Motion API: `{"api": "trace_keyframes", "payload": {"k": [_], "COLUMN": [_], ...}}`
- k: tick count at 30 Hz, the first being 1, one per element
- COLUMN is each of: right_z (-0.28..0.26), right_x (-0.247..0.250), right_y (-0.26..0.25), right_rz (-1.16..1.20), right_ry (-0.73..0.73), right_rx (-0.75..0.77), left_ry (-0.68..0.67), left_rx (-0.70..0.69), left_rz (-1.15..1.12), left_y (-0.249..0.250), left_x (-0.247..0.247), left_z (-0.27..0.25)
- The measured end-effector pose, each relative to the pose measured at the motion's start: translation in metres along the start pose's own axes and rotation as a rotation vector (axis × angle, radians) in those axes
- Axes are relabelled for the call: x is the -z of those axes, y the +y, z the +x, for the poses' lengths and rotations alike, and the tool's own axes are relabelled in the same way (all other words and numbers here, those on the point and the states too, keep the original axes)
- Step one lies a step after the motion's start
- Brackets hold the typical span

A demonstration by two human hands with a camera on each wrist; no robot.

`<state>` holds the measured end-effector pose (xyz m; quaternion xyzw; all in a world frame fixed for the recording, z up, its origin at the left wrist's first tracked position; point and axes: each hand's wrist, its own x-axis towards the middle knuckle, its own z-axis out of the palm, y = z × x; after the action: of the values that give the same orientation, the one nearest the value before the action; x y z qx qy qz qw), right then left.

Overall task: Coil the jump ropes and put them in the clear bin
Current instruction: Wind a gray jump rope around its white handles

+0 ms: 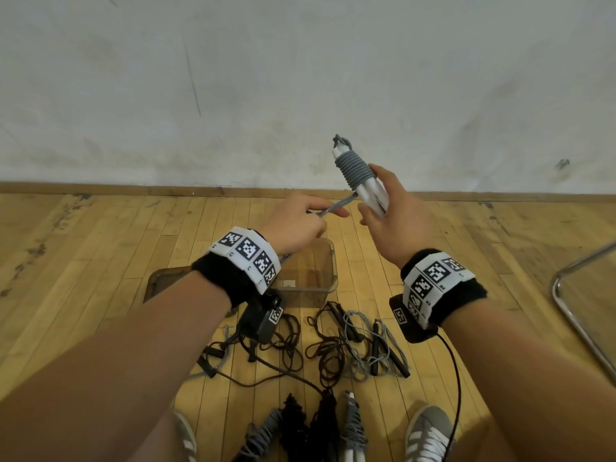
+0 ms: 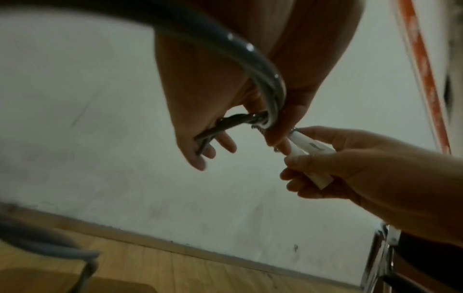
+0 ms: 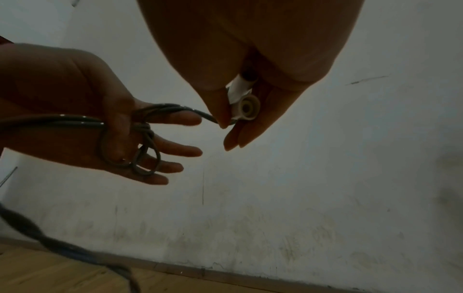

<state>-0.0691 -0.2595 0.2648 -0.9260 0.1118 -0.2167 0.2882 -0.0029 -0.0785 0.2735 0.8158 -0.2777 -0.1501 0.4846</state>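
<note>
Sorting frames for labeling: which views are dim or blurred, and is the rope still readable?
Head view: bright and sharp, gray rope coiled round the white handles reads clearly. Left wrist view: dim, rope close to the lens smeared. Right wrist view: darkest, both hands backlit against the wall, rope loops still traceable.

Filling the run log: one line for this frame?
left hand: pinches cord | right hand: grips white handles | bin: no rope visible

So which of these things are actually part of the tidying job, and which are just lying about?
Part of the job:
- grey rope wound round white handles, held in right hand
- its loose end, pinched by left hand
- clear bin
- tangled ropes on the floor

Lying about:
- metal chair frame
- grey sneakers
</note>
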Motion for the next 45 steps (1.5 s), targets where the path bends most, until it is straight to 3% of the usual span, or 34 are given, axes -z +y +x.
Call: {"api": "trace_keyframes", "payload": {"k": [5,7,11,17,22,26,33,37,41,45], "right_z": [-0.002,-0.004,-0.005,-0.004,-0.002,0.000,0.000,-0.002,-0.004,-0.005], "right_x": [-0.006,-0.012,-0.022,-0.030,-0.024,-0.022,-0.015,-0.010,-0.010,-0.012], "right_y": [-0.003,-0.003,0.000,0.008,0.007,0.010,-0.003,-0.010,-0.012,-0.012], "right_rz": [-0.003,-0.006,0.133,0.142,0.149,0.100,0.134,0.271,0.445,0.507], "right_ry": [-0.059,-0.074,-0.096,-0.111,-0.133,-0.109,-0.052,-0.001,-0.126,-0.121], "right_rx": [0.035,0.093,0.122,0.176,0.135,0.121,0.070,0.039,-0.031,-0.030], "left_ry": [0.022,0.013,0.047,0.092,0.133,0.112,0.194,0.175,0.133,0.145], "left_rx": [0.152,0.193,0.227,0.221,0.216,0.237,0.221,0.196,0.197,0.208], "left_rz": [-0.418,-0.477,-0.429,-0.364,-0.355,-0.468,-0.568,-0.609,-0.616,-0.567], "left_y": [0.007,0.009,0.006,0.007,0.001,0.002,0.005,0.006,0.007,0.005], "left_x": [-0.003,-0.006,-0.008,-0.010,-0.008,-0.009,-0.011,-0.009,-0.010,-0.009], "left_z": [0.000,0.001,0.002,0.002,0.008,0.006,0.005,0.006,0.006,0.005]}}
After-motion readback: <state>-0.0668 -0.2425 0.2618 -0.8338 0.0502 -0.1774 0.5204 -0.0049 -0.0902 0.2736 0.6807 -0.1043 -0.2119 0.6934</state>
